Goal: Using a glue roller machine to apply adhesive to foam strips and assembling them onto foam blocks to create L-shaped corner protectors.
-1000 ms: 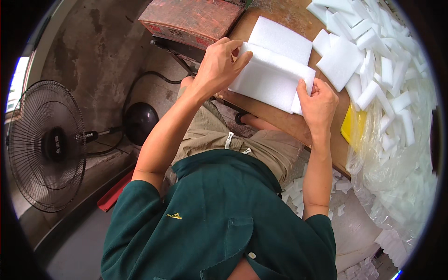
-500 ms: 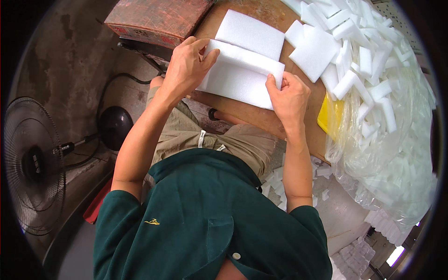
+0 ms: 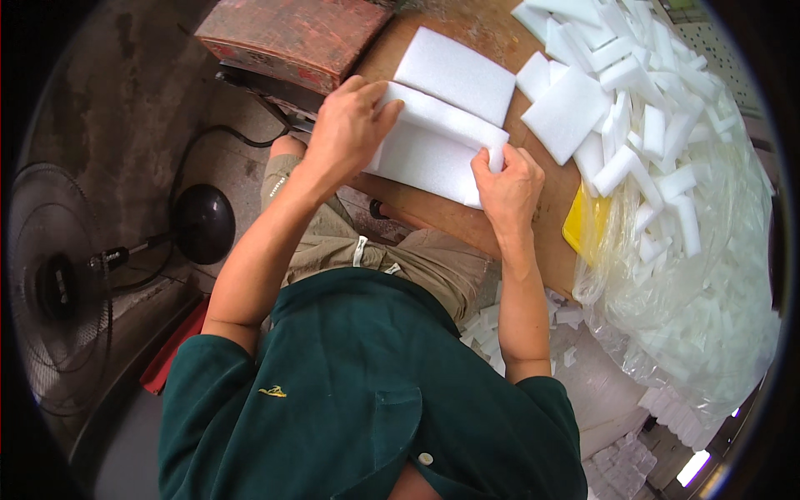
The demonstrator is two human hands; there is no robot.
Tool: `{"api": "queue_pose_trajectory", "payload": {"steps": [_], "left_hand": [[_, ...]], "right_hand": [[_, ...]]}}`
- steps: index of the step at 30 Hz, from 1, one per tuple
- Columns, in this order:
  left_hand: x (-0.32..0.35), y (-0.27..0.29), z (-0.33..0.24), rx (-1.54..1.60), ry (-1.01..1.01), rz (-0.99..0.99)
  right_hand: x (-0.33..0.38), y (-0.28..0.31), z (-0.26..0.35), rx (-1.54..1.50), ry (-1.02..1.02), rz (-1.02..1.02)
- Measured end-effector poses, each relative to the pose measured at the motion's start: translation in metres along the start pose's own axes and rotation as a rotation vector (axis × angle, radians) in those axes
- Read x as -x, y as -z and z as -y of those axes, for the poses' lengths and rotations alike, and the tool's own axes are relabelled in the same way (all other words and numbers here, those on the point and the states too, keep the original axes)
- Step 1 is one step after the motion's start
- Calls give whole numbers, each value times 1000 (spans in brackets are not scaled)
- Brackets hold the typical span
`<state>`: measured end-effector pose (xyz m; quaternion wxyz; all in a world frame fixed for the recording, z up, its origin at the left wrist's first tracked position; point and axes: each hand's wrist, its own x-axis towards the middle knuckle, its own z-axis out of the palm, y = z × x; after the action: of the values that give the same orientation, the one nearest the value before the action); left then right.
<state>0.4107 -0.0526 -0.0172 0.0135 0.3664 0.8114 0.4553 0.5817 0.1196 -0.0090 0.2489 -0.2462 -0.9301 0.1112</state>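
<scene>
A white foam sheet [image 3: 429, 158] lies near the edge of the brown table, with a narrow foam strip [image 3: 450, 115] standing along its far long side. My left hand [image 3: 346, 125] is closed on the strip's left end, thumb on the near side. At the opposite end, my right hand [image 3: 510, 187] pinches the strip's corner between thumb and curled fingers. The fingertips of both hands are partly hidden. Just beyond the strip, a second flat foam sheet [image 3: 457, 77] rests on the table.
Many loose white foam pieces [image 3: 637, 100] heap at the right, spilling from a clear plastic bag [image 3: 667, 317]. A yellow object [image 3: 585, 223] sits by the bag on the table [image 3: 552, 200]. A worn red box [image 3: 292, 37] stands far left; a fan [image 3: 62, 283] is at left.
My right hand has curled more tightly around the strip's right end. My left hand keeps its hold. The whole view has shifted slightly.
</scene>
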Motion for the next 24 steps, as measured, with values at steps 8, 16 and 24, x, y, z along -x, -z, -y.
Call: {"api": "queue_pose_trajectory", "payload": {"steps": [8,16,24], "left_hand": [[87,-36,-136,-19,-644,147],[24,-40,-63,-160,-434,281],[12,-41,-59,-210,-474,417]], "right_hand": [[10,34,-36,64,-76,121],[13,30,-28,72,-86,135],[11,19,-38,15,-154,39]]}}
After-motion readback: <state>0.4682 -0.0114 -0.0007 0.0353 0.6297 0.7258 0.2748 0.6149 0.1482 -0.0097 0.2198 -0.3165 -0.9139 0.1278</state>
